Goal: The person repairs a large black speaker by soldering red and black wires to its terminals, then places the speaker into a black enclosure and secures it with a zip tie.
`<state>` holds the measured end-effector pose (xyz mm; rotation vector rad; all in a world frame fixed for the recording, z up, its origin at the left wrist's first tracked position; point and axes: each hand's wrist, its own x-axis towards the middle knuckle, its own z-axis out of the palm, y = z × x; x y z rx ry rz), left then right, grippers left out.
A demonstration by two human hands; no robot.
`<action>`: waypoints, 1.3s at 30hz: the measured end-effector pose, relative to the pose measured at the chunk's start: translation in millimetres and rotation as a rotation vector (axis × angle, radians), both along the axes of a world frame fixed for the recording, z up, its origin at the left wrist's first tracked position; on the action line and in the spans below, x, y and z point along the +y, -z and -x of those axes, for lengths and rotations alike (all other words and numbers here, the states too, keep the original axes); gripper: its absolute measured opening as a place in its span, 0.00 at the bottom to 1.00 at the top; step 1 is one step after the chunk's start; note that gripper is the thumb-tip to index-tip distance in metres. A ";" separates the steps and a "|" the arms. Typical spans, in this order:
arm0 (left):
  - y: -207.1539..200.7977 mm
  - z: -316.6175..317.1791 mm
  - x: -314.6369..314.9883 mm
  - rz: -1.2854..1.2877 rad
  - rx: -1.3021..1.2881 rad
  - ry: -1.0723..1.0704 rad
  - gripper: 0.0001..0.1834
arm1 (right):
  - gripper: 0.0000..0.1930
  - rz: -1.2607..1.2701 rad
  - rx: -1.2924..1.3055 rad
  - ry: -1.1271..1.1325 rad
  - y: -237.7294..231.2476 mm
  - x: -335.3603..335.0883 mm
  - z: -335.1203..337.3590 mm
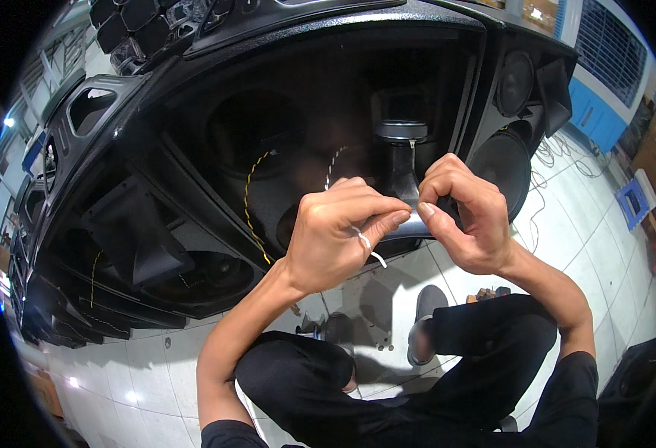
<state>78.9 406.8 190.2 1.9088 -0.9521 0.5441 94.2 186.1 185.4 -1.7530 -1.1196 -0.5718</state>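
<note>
I am squatting on the white tiled floor [611, 246] in front of an open black speaker cabinet [194, 149], both hands raised to the middle of its opening. My left hand [339, 235] is curled narrow, thumb and forefinger pinched on a thin white tie [365, 243] whose loose end hangs out at about five o'clock from my knuckles. My right hand [466, 220] is also closed tight, fingertips meeting the left ones at nine o'clock from its palm, gripping the same strand against the black tube [403, 175] that stands inside the box. What the tie wraps is hidden behind my fingers, so I cannot tell whether it is already looped.

A yellow-and-black twisted wire [250, 198] runs down the inside at ten o'clock from my left hand, and a white-flecked wire [333, 166] rises at twelve o'clock from it. Both are already laid in the cabinet. Judging by the free tail, the tie seems threaded but not yet pulled snug or trimmed. More cabinets [518, 82] stand at one o'clock.
</note>
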 end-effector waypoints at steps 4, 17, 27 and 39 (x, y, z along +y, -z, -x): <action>-1.2 1.0 3.5 0.012 0.006 -0.048 0.08 | 0.05 0.033 -0.030 0.076 -7.3 -13.6 -2.9; 1.0 -2.0 0.4 -0.046 -0.091 -0.012 0.08 | 0.14 0.211 -0.623 0.270 -0.4 -5.5 -4.2; 3.1 -3.5 -7.5 -0.042 -0.064 -0.031 0.07 | 0.10 0.221 -0.608 0.284 3.3 -2.0 -5.6; 4.1 -12.2 -10.1 -0.033 -0.112 -0.069 0.07 | 0.09 0.083 -0.368 0.214 6.5 -4.4 -10.8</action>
